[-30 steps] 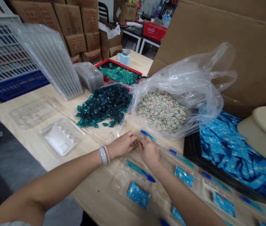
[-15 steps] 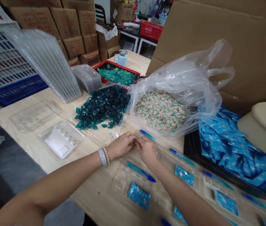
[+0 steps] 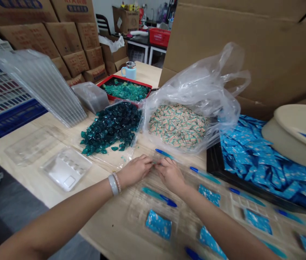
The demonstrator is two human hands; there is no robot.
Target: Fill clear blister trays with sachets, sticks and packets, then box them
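Observation:
My left hand [image 3: 139,169], with a grey band and a beaded bracelet at the wrist, has its fingers closed above a clear plastic tray. Facing it, my right hand [image 3: 170,176] is pinched too, and the fingertips of both hands almost meet. Whatever sits between them is hidden. Just beyond lies a pen-shaped tool [image 3: 164,154], blue and teal. A similar blue-and-teal tool [image 3: 160,196] rests in a clear tray nearer me, with a blue printed sachet [image 3: 158,224] below it. Past my left hand spreads a heap of dark teal translucent chunks [image 3: 115,124].
An open plastic bag [image 3: 191,90] holds many small printed pieces [image 3: 178,126]. To the right, a black tray [image 3: 213,164] is heaped with blue sachets [image 3: 266,162] beside a cream tub [image 3: 299,130]. Clear trays [image 3: 65,169] lie left; a red-rimmed tray [image 3: 109,80] and a mug [image 3: 130,71] stand behind.
The camera view has shifted, so the table things appear further left. Both hands stay together over the trays, with the right hand's fingers slightly more spread out over the same spot.

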